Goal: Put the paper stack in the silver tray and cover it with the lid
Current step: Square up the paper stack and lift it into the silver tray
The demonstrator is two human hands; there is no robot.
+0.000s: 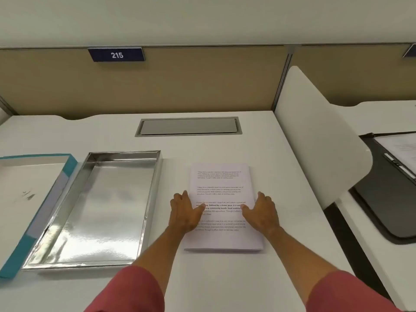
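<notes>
A white paper stack (221,183) with printed text lies flat on the desk, right of centre. My left hand (183,212) rests on its left edge, thumb on the top sheet. My right hand (262,213) rests on its right edge in the same way. Both hands touch the stack with fingers spread; the stack lies on the desk. An empty silver tray (105,210) stands to the left of the stack. The lid (29,199), teal-edged and upside down, lies left of the tray and touches it.
A grey cable hatch (189,126) is set in the white desk (225,278) behind the stack. A white divider panel (319,140) stands at the desk's right edge. Beyond it a black folder with papers (391,183) lies on the neighbouring desk. A beige partition with a "215" sign (116,55) closes the back.
</notes>
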